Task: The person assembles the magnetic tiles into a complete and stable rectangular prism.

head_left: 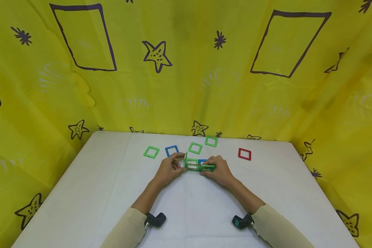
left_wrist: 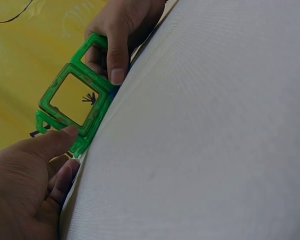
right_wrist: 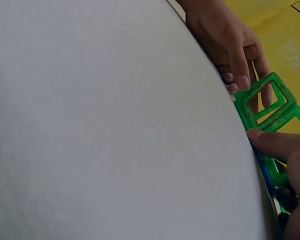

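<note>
Tabletop (head_left: 198, 213), green frames (left_wrist: 92, 76) apparently in both grips (head_left: 169, 169) (head_left: 220, 171)

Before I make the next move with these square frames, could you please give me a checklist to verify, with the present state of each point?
1. Left hand steadying the joined green frames: ok; it holds their left end.
2. Right hand gripping the right-end green frame: ok; its thumb lies on it.
3. Left-end green frame standing up: ok.
4. Blue frame beside the right hand joined properly: cannot tell; the hand partly covers it.
5. Every frame joined: not ok; a red frame, a loose blue frame and three loose green frames lie apart on the table.
</note>
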Demonstrator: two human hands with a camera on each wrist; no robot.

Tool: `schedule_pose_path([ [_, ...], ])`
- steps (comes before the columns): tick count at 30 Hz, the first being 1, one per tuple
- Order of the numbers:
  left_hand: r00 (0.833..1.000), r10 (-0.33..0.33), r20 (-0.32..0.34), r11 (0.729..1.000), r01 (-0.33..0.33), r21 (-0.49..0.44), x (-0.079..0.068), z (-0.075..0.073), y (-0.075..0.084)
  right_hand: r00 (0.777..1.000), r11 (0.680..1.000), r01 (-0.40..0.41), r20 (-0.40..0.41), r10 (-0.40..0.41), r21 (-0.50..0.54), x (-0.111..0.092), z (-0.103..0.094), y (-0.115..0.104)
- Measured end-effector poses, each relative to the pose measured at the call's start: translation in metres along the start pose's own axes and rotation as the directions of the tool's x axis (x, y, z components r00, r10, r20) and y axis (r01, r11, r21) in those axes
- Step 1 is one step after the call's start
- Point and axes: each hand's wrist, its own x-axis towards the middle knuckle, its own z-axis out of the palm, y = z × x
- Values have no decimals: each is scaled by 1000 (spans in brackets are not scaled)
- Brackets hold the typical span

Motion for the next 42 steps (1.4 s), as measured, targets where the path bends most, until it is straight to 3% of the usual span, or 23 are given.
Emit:
schedule_pose_path([
  [10, 1000, 6, -26, 1000, -7, -30, -1, 0, 2, 999, 999, -32, 29, 32, 4, -3, 2, -6],
  [20, 997, 50, -53, 999, -49, 11, 0, 1, 0, 1000, 1000, -8, -15, 8, 5, -5, 4, -6],
  [31, 995, 69, -65, 997, -70, -12, 2, 4, -4, 997, 999, 37, -68, -34, 36, -5, 9, -5],
  [42, 994, 73, -79, 997, -73, -7, 3, 4, -4, 997, 999, -32, -73, 34, 33, -3, 9, -8],
])
